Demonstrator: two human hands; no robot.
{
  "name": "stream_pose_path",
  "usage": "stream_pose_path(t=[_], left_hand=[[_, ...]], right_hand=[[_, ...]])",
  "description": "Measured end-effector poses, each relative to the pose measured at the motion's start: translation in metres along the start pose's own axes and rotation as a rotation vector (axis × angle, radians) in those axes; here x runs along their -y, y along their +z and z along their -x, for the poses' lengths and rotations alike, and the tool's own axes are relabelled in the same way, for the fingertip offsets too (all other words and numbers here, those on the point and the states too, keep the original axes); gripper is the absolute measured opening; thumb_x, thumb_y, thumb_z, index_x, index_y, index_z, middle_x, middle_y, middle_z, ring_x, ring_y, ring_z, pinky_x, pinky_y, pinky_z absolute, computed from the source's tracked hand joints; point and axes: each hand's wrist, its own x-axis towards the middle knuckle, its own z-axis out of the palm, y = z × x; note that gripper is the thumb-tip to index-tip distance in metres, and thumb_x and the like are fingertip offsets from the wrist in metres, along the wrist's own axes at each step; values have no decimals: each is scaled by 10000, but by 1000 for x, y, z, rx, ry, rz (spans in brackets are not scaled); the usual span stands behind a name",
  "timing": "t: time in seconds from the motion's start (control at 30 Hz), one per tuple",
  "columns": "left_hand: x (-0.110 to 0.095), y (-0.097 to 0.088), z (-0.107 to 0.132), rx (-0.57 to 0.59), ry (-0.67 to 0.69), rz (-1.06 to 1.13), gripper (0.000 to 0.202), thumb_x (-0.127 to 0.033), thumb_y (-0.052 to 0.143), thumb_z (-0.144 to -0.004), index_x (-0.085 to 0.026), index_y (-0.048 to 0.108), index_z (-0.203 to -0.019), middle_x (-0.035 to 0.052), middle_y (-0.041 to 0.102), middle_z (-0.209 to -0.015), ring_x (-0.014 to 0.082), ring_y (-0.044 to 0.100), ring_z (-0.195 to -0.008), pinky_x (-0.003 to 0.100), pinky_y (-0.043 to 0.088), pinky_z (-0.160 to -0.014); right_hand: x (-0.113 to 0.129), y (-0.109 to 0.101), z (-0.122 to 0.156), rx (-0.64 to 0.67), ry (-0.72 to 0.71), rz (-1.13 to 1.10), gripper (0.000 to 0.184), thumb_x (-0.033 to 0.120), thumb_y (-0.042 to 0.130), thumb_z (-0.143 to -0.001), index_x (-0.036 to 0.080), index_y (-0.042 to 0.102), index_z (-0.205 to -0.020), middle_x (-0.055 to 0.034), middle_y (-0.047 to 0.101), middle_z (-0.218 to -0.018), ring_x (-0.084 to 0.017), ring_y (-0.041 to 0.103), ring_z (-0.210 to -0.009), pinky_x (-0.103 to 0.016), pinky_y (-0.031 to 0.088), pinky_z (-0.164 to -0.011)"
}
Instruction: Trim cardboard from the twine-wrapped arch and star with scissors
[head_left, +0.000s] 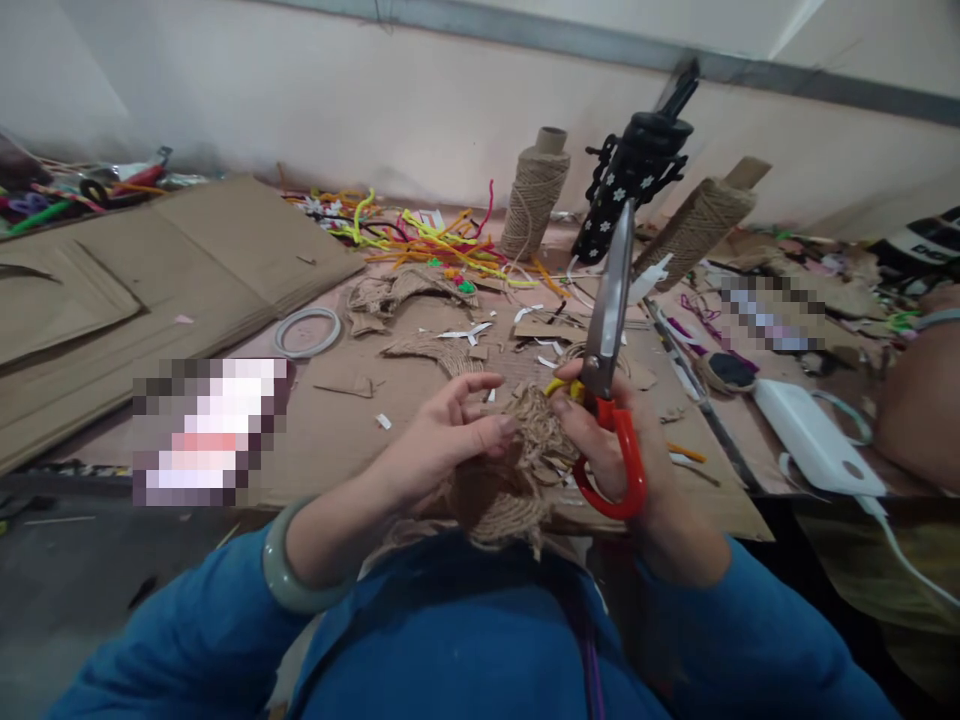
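1. Nearest on my feed are the blue sleeves (187, 640), with a pale bangle (289, 575) on the left wrist.
2. The left hand (439, 440) grips the jute piece (525, 470) from its left side. The thumb presses on the weave, and the other fingers are loosely curled and slightly spread above it.
3. I see the jute piece between both hands, held over the lap at the near table edge, with frayed strands hanging down.
4. The right hand (622, 460) touches the piece's right side and holds the scissors (609, 320) — fingers wrapped through the red handles, blades closed and pointing up and away.
5. Beyond, a cardboard sheet (337, 420) strewn with scraps covers the table, and a white ring (307, 332) lies to the left.
6. Farther back I make out pipe cleaners (420, 235) and two twine spools (534, 195), with a black flowered object (637, 165) between them.
7. At the right, a power bank (814, 440) lies near another person's arm (919, 400).
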Motion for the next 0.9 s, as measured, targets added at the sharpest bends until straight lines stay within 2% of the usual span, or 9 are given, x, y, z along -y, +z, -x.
stream_pose_path(t=[0.07, 0.23, 0.4, 0.67, 0.83, 0.9], left_hand=[[-1, 1, -2, 36, -24, -3, 612, -247, 852, -617, -173, 506, -1116, -75, 618, -604, 90, 595, -531, 217, 488, -553], [-2, 3, -4, 85, -117, 18, 460, -217, 863, -585, -163, 545, -912, -34, 662, -658, 107, 635, -540, 221, 519, -538], [-6, 1, -1, 126, -200, 50, 443, -209, 865, -587, -157, 569, -912, -20, 670, -665, 117, 642, -536, 228, 537, -534], [-5, -3, -1, 137, -191, 73, 391, -193, 853, -609, -144, 597, -902, 4, 680, -689, 123, 650, -563, 229, 554, -542], [-5, -2, -2, 153, -203, 96, 375, -165, 841, -623, -137, 606, -913, 14, 689, -721, 120, 658, -588, 227, 561, -567], [-6, -1, -3, 153, -181, 119, 354, -154, 840, -623, -137, 608, -890, 9, 684, -715, 123, 656, -594, 241, 572, -573]], right_hand=[[2, 2, 0, 16, 9, -14, 183, 282, 622, -759, 248, 510, -900, 62, 428, -615, -96, 373, -470, -231, 317, -431], [3, 6, 4, 23, -7, -43, 187, 240, 611, -766, 243, 513, -926, 75, 411, -614, -82, 342, -458, -227, 266, -422], [3, 7, 7, 6, -81, 7, 154, 210, 591, -790, 235, 533, -930, 72, 431, -637, -74, 345, -463, -234, 272, -429], [3, 4, 6, 48, -137, 100, 139, 229, 594, -826, 235, 550, -958, 72, 428, -650, -66, 344, -469, -230, 277, -429], [2, 3, 4, 65, -185, 58, 166, 186, 597, -813, 235, 554, -965, 74, 399, -653, -59, 330, -480, -208, 263, -414], [2, 3, 3, 65, -164, 33, 163, 194, 603, -813, 236, 554, -964, 77, 403, -647, -57, 332, -473, -205, 267, -409]])
